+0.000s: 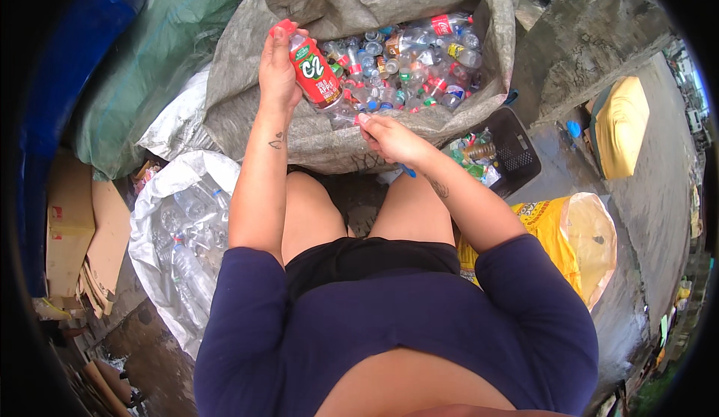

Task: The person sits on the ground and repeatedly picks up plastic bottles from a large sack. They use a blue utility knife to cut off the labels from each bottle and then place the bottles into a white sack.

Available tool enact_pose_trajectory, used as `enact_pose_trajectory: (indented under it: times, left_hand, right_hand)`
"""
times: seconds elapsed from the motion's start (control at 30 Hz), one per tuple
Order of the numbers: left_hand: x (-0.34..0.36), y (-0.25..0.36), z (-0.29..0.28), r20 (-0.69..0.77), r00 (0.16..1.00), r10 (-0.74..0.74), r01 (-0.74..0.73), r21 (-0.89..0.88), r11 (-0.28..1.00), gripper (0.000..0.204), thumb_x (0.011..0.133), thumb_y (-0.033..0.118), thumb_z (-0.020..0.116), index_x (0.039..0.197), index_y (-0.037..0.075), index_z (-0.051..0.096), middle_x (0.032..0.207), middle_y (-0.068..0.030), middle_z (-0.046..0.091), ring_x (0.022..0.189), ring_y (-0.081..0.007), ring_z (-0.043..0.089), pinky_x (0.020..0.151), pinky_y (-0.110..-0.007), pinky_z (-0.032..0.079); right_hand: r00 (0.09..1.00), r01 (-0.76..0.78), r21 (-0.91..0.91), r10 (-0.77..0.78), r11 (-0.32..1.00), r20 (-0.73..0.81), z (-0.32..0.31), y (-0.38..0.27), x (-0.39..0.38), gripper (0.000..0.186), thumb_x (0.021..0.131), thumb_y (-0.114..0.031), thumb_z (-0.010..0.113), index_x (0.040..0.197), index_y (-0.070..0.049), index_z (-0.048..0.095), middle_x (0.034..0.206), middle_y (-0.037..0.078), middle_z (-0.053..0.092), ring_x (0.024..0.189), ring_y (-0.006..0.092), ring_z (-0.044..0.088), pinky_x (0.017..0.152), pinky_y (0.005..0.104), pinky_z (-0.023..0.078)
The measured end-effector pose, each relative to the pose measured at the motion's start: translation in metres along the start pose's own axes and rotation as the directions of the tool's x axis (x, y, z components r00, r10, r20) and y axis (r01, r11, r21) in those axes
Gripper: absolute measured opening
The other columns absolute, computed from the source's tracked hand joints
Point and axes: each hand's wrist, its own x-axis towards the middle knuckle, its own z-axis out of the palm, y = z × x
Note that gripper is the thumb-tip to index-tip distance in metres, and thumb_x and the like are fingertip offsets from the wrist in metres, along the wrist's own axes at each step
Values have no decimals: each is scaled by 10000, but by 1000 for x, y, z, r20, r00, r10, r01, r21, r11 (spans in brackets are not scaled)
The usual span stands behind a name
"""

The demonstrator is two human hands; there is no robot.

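My left hand [278,72] is closed round the top of a plastic bottle [316,74] with a red label and a red cap. The bottle is tilted over the near left rim of a big grey woven sack [251,102], its base down to the right. My right hand [393,138] is closed near that base. A blue handle [407,170] sticks out below the right fist; the tool's other end cannot be made out. Inside the sack lie many used plastic bottles [404,72], heaped together.
At the left, a white sack [142,245] holds clear bottles, beside flattened cardboard [108,230]. A green sack [142,80] lies behind them. On the right are a black crate [524,155] with bottles, a yellow sack [550,230] and another yellow bundle [622,128].
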Motion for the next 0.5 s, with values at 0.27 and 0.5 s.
enact_pose_trajectory:
  times: [0.27,0.5]
  left_hand:
    - [6,-6,9,169,954,-249,276,-159,948,490,883,503,471,1079,56,503,966,-93,589,868,-252,602,740,-421,529]
    - [-12,-6,34,221,918,-330,360,-113,926,458,877,461,527,1062,43,506,930,-97,593,851,-219,602,701,-370,540]
  right_hand:
    - [814,371,-283,-456,884,-360,-15,-27,-5,459,740,-343,706,989,23,584,750,72,608,700,120,563,648,262,456]
    - [817,361,-427,-502,829,-283,-25,-50,1,404,662,-162,733,993,37,617,830,104,682,678,150,662,629,276,521]
